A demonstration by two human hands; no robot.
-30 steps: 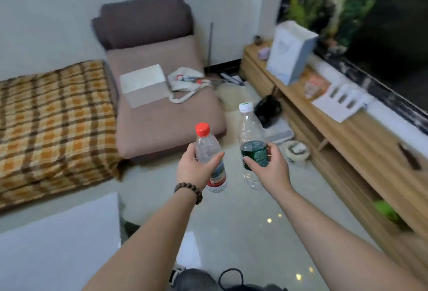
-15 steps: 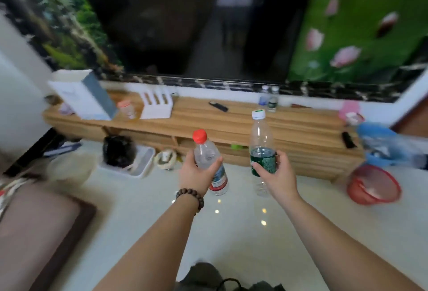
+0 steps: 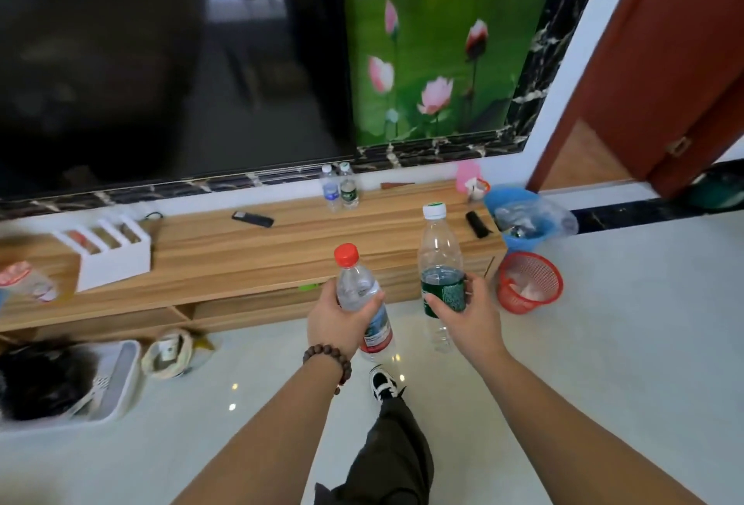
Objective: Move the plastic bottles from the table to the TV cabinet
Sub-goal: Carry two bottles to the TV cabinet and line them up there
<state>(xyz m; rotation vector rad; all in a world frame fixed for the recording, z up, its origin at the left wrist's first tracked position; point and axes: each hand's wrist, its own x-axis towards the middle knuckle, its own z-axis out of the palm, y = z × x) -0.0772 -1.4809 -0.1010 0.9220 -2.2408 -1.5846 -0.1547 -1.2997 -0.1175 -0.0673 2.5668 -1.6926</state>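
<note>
Head view: two clear plastic bottles carried upright.
Left hand grips the red-capped bottle; right hand grips the taller white-capped, green-labelled bottle.

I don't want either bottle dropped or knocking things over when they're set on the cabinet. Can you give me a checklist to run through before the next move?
1. Left hand wrapped around the red-capped bottle: ok.
2. Right hand grips the white-capped bottle: ok.
3. Both caps on: ok.
4. Bare space on the TV cabinet straight ahead: ok.
5. Two bottles already standing at the back, clear of that space: ok.
6. Bottles over the cabinet top: not ok, held short of its front edge.
</note>
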